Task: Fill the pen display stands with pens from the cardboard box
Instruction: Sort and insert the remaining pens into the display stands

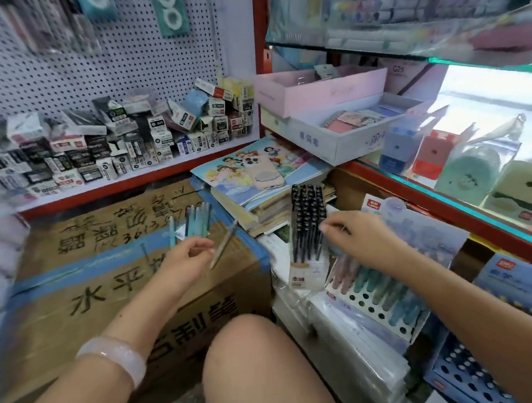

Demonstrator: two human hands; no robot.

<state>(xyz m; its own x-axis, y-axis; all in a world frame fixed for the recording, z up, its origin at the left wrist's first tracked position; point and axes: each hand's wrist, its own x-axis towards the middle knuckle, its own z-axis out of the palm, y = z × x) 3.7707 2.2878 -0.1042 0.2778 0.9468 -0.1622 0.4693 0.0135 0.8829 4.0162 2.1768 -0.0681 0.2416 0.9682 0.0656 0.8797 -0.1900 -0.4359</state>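
Teal, seemingly capped pens (198,220) fanned in left hand (186,258)

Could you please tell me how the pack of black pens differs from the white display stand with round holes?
The pack of black pens holds only dark pens, bundled tightly in clear wrap with a paper label at its near end. The white display stand with round holes holds pastel pink, teal and blue pens seated singly in holes, with several holes near the front still empty. The pack lies flat; the stand's pens lean at a slant. Both sit to the person's right.
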